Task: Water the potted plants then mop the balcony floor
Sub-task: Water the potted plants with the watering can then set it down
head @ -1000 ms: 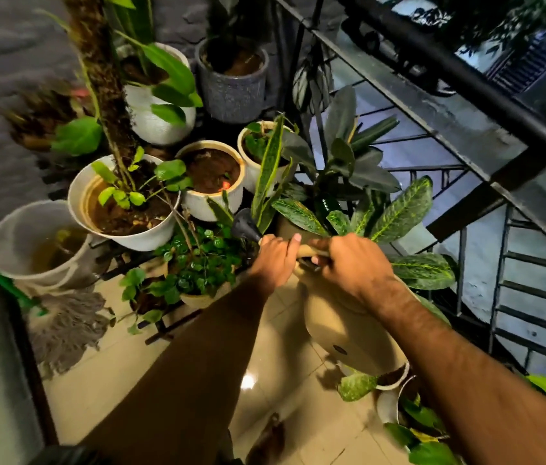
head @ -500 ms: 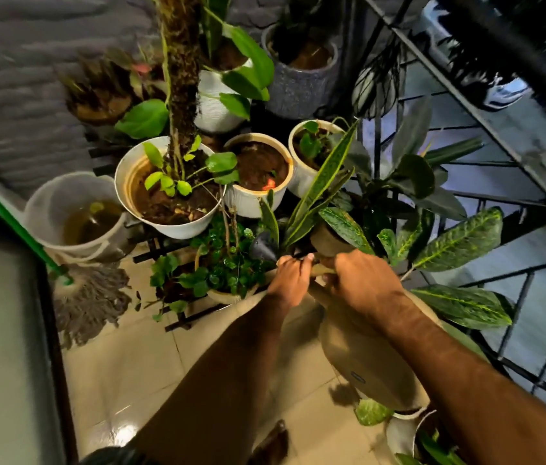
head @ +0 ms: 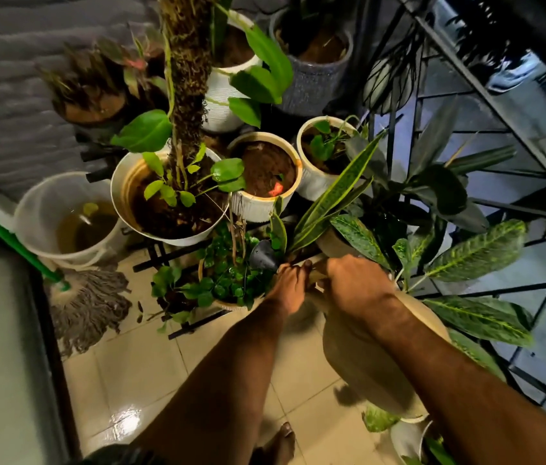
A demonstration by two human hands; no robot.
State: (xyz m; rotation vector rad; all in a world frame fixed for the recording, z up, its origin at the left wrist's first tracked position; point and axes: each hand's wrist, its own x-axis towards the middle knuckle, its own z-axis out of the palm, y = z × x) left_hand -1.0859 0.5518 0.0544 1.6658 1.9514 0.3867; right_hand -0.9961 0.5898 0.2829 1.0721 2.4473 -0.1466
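A beige watering can hangs tilted forward over the floor. My right hand grips its handle from above. My left hand holds the spout just behind the dark sprinkler head, which points down into a small pot of round-leaved greenery. Behind stand a large white pot with a mossy pole, a white pot of bare soil and another white pot. No water stream is visible.
A string mop with a green handle lies at the left beside a white bucket of murky water. Black metal railing runs along the right. Large spotted leaves crowd my right arm. Wet beige tiles lie below.
The view has shifted so the pots and mop sit further right and lower. Both hands keep the same hold on the can, with its spout still over the small pot.
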